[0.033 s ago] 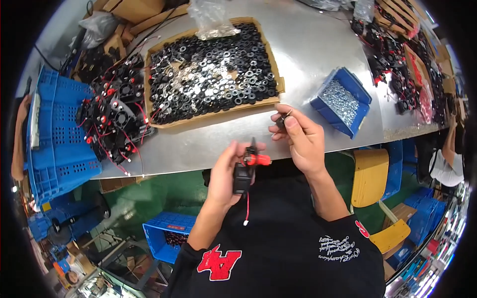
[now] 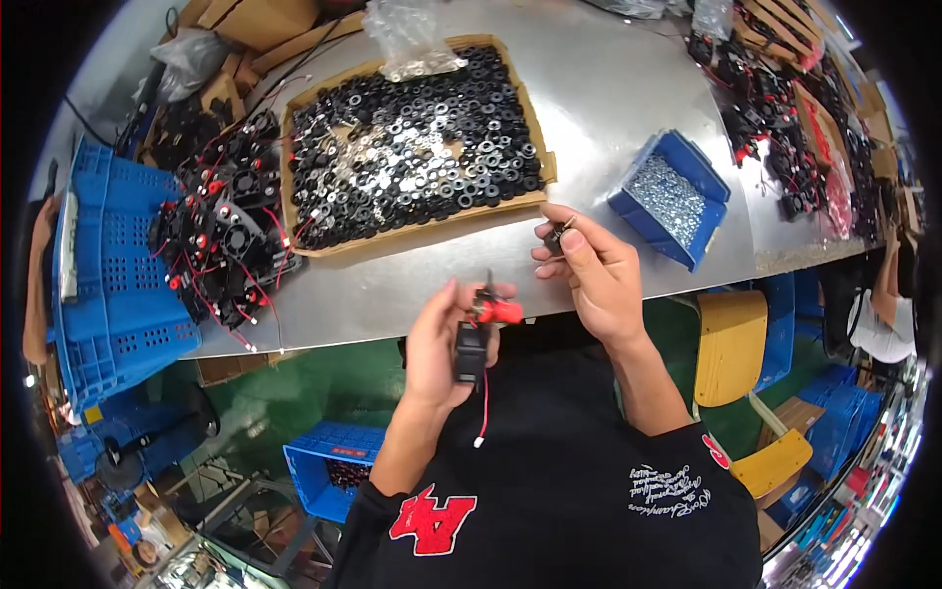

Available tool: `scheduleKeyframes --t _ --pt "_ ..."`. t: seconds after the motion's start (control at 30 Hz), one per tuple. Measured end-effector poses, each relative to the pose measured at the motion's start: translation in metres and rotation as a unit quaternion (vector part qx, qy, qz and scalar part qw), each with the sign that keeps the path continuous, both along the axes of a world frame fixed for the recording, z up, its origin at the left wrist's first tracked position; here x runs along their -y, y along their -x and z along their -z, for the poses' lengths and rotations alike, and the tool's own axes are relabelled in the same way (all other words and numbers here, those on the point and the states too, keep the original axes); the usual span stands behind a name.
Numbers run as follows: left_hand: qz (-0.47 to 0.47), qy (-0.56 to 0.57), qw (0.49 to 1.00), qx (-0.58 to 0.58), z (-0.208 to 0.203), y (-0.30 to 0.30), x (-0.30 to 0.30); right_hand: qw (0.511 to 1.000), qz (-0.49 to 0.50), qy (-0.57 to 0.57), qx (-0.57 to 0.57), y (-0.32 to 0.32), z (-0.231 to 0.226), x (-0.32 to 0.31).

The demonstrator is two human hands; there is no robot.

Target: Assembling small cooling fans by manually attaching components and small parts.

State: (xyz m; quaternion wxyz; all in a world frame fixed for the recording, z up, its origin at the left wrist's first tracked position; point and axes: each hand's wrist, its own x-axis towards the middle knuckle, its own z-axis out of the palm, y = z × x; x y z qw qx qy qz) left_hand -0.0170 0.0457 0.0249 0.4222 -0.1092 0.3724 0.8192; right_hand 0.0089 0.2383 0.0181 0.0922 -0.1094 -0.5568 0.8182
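Note:
My left hand (image 2: pixel 432 348) is closed around a small black fan unit (image 2: pixel 471 351) with a red part (image 2: pixel 500 312) at its upper end. From it hangs a thin red wire (image 2: pixel 484 407) ending in a white plug. My right hand (image 2: pixel 599 275), a little higher and to the right, pinches a small dark piece (image 2: pixel 555 239) between thumb and fingers; its exact kind is unclear. Both hands are apart, around the table's front edge. Beyond them lies a shallow cardboard tray (image 2: pixel 422 229) filled with black and silver rings.
Similar fan units (image 2: pixel 235 236) are heaped at the left beside a blue crate (image 2: pixel 123 245). A blue bin (image 2: pixel 638 216) of small shiny metal parts stands at the right. A clear plastic bag (image 2: pixel 407 44) lies over the tray's back edge. A yellow chair (image 2: pixel 731 344) stands right.
My left hand and the fan unit have shifted slightly left. My right hand stays nearly in place, still pinching the dark piece.

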Motion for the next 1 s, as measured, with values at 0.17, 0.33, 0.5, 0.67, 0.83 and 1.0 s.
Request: scheduleKeyframes --t 0.17,0.33,0.5,0.67,0.83,1.0 --pt "-0.022 -0.071 0.997 -0.016 -0.003 0.003 0.003 0.992 0.012 0.112 0.064 -0.016 0.006 -0.010" --pt "0.003 0.014 0.992 -0.129 -0.014 0.001 -0.005 0.985 -0.020 0.142 0.101 -0.031 -0.005 0.003" --pt "-0.009 0.033 0.975 -0.220 -0.007 -0.008 -0.009 0.993 -0.067 0.068 0.068 -0.032 -0.002 0.012" --pt "-0.025 0.083 0.965 -0.249 0.001 -0.012 -0.004 0.997 -0.074 0.012 0.032 -0.036 -0.006 0.012" --pt "-0.036 0.038 0.980 -0.191 -0.009 -0.008 -0.009 0.987 -0.114 0.100 0.057 -0.034 0.004 0.011" --pt "-0.016 0.000 0.988 -0.151 -0.012 -0.005 -0.009 0.983 -0.118 0.139 0.018 -0.033 0.016 0.011"
